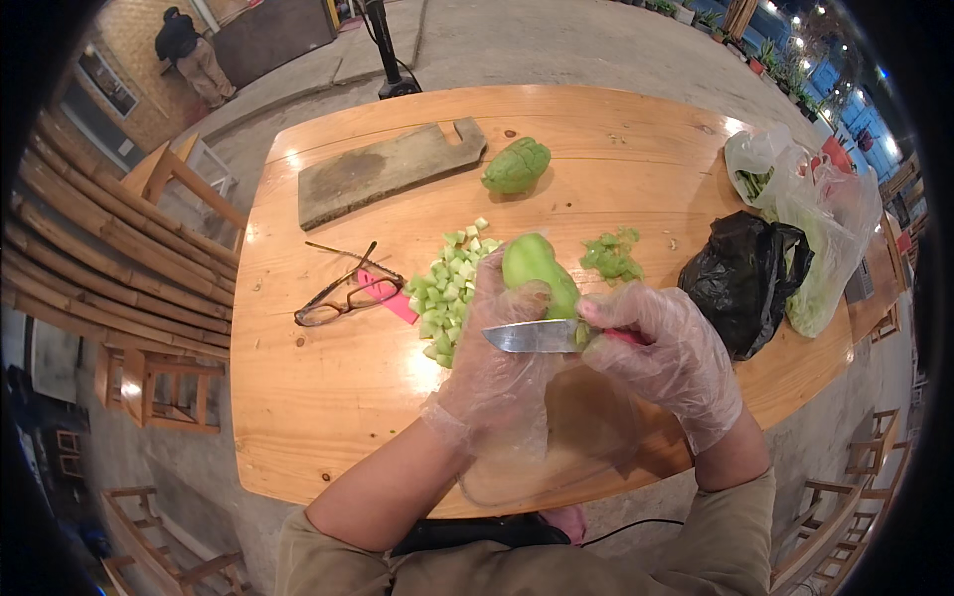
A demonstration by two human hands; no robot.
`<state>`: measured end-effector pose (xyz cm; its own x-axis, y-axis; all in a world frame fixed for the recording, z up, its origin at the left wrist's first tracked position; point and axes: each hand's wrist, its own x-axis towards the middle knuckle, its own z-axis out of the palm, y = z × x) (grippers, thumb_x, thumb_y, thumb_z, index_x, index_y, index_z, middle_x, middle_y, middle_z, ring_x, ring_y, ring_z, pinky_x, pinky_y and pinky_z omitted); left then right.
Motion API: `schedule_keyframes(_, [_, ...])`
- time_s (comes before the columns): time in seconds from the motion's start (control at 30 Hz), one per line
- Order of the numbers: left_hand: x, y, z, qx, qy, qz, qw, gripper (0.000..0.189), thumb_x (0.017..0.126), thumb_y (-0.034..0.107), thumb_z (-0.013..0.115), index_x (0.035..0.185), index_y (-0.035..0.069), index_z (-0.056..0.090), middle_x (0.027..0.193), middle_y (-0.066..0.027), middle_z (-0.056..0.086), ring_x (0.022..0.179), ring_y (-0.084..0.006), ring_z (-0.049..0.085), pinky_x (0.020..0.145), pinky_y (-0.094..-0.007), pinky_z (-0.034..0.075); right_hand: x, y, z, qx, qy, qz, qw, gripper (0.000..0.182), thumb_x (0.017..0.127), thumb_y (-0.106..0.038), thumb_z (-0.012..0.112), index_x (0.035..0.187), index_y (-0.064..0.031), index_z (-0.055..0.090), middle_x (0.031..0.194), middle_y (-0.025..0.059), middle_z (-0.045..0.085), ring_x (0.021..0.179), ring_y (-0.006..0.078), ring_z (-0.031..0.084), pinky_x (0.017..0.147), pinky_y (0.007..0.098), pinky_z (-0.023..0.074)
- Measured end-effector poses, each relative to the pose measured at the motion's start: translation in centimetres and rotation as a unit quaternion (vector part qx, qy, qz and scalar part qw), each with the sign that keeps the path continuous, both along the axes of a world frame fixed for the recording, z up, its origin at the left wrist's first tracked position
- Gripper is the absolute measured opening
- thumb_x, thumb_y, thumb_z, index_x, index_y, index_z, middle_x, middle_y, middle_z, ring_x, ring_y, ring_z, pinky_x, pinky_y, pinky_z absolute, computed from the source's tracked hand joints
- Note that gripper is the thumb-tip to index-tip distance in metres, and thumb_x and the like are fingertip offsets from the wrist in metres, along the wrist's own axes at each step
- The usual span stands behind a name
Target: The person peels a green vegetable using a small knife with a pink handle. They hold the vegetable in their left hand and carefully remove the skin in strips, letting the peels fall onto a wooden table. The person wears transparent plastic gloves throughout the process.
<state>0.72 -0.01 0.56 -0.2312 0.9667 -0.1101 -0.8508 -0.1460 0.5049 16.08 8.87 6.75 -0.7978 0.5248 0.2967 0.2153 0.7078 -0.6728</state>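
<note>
A mostly peeled pale green chayote (pixel 534 268) is gripped in my left hand (pixel 496 350), which wears a clear plastic glove. My right hand (pixel 656 346), gloved the same way, holds a knife by its red handle. The knife's blade (pixel 525 337) points left across the chayote's lower end, with a bit of green peel stuck near the handle. Diced pale green pieces (pixel 447 287) lie heaped on the table just left of my left hand. Beyond my right hand sits a small pile of green peelings (pixel 613 255).
On the wooden table (pixel 358 417) are a wooden board (pixel 373 175), a whole chayote (pixel 517 165), eyeglasses (pixel 346 298) over a pink paper with writing (pixel 387 296), a black plastic bag (pixel 745 283) and clear bags of vegetables (pixel 827 216). A person (pixel 194 56) stands far left.
</note>
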Motion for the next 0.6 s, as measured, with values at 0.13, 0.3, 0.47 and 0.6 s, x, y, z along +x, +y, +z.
schedule_keyframes(0.13, [-0.27,0.02,0.08,-0.004,-0.025,-0.008,1.000,0.062,0.091,0.030,0.073,0.138,0.014,0.035,0.119,-0.0058,0.053,0.105,-0.0191,0.060,0.086,-0.0388,0.058,0.10,-0.08,0.80,0.010,-0.019,0.000,1.000,0.030,0.080,-0.017,0.077,0.108,-0.0112,0.070,0.079,0.0131,0.066,0.073,0.0352,0.067,0.063,0.0406,0.0527])
schedule_keyframes(0.3, [-0.49,0.20,-0.58,0.010,-0.040,-0.007,0.999,0.063,0.090,0.031,0.074,0.138,0.013,0.036,0.120,-0.0061,0.054,0.107,-0.0194,0.060,0.086,-0.0401,0.059,0.15,0.14,0.54,-0.004,-0.012,0.006,1.000,0.033,0.079,-0.017,0.078,0.111,-0.0125,0.069,0.080,0.0135,0.067,0.074,0.0351,0.067,0.064,0.0406,0.0528])
schedule_keyframes(0.47, [-0.78,0.14,-0.22,0.022,0.001,-0.001,1.000,0.060,0.092,0.025,0.071,0.139,0.013,0.036,0.119,-0.0071,0.054,0.106,-0.0190,0.061,0.085,-0.0403,0.060,0.48,0.25,0.57,-0.029,-0.026,0.017,0.999,0.036,0.070,-0.007,0.077,0.105,-0.0076,0.068,0.082,0.0092,0.067,0.072,0.0286,0.065,0.065,0.0357,0.0503])
schedule_keyframes(0.6, [-0.54,0.04,0.14,0.023,0.027,0.014,0.999,0.058,0.094,0.021,0.068,0.141,0.012,0.036,0.119,-0.0068,0.053,0.104,-0.0187,0.060,0.085,-0.0391,0.059,0.41,0.07,0.47,-0.007,-0.026,0.014,1.000,0.035,0.069,-0.008,0.077,0.103,-0.0080,0.068,0.079,0.0076,0.065,0.069,0.0279,0.062,0.062,0.0356,0.0491])
